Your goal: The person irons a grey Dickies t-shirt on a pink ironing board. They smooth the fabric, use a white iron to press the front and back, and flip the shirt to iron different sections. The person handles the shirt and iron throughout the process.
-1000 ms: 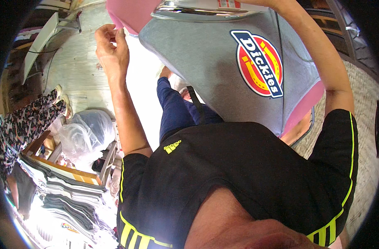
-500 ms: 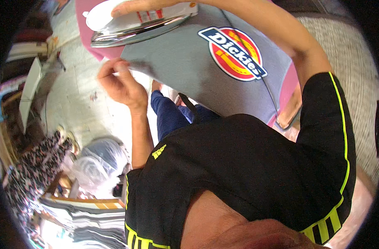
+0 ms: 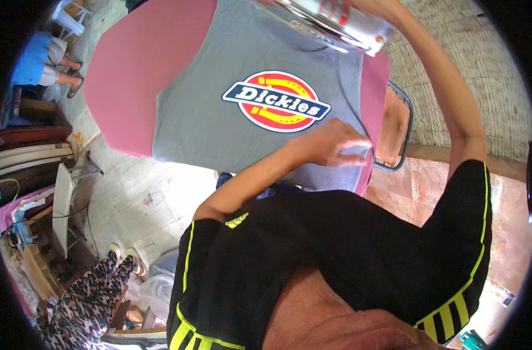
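Note:
A grey garment (image 3: 193,125) with a red, yellow and navy round emblem lies spread over a pink-covered ironing board (image 3: 132,64). At the top of the view my right hand (image 3: 375,4), partly cut off, is closed on a white and chrome iron (image 3: 321,23). The iron is over the garment's far right part, blurred by motion; I cannot tell whether it touches the cloth. My left hand (image 3: 334,143) reaches across to the garment's right side, just below the emblem. Its fingers are apart and slightly bent, holding nothing I can see.
Right of the board stands a chair (image 3: 394,125) with a dark tubular frame. Another person's legs (image 3: 59,64) show at the upper left, and patterned trousers (image 3: 91,297) of someone else at the lower left. A folded white board (image 3: 62,204) and stacked items stand along the left.
The iron has travelled from the board's left to its far right in my right hand. My left hand has crossed from the garment's left edge to its right side. The view has shifted.

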Demonstrator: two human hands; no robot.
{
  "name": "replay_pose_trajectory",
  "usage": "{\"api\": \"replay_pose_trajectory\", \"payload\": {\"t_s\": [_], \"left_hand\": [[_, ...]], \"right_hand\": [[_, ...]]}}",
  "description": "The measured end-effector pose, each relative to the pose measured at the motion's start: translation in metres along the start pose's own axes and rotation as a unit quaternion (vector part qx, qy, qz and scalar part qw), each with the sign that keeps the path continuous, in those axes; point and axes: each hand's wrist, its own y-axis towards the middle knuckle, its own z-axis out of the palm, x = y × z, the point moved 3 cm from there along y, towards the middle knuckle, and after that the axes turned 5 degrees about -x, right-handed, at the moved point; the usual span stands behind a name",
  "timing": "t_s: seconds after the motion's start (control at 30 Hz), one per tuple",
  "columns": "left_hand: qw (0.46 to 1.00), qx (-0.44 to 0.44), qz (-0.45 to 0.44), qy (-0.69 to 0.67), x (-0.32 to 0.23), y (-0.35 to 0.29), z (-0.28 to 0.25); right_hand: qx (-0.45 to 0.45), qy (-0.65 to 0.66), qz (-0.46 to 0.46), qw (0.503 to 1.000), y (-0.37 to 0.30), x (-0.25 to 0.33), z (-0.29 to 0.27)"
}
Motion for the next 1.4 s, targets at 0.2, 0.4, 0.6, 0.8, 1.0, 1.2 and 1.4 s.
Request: {"api": "replay_pose_trajectory", "payload": {"t_s": [0.2,0.4,0.6,0.8,1.0,1.2,1.4], "left_hand": [[0.877,-0.223,-0.151,0.399,0.05,-0.038,-0.122],[0.74,-0.161,-0.241,0.607,0.102,-0.052,-0.188],[0.742,-0.169,-0.221,0.61,0.109,-0.064,-0.191],[0.748,-0.185,-0.217,0.6,0.115,-0.058,-0.19],[0.752,-0.169,-0.218,0.599,0.108,-0.055,-0.191],[0.761,-0.176,-0.239,0.577,0.1,-0.051,-0.19],[0.764,-0.182,-0.228,0.576,0.104,-0.053,-0.189]], "right_hand": [[-0.018,-0.045,0.046,0.998,-0.047,-0.113,0.019],[0.027,0.042,0.04,0.998,-0.069,-0.141,0.084],[-0.004,0.061,0.057,0.996,-0.032,-0.094,0.091],[0.001,0.06,0.066,0.996,-0.062,-0.115,0.081],[-0.011,0.066,0.048,0.997,-0.023,-0.107,0.094],[0.029,0.043,0.054,0.997,-0.053,-0.109,0.081],[0.023,0.03,0.076,0.996,-0.034,-0.109,0.094]]}}
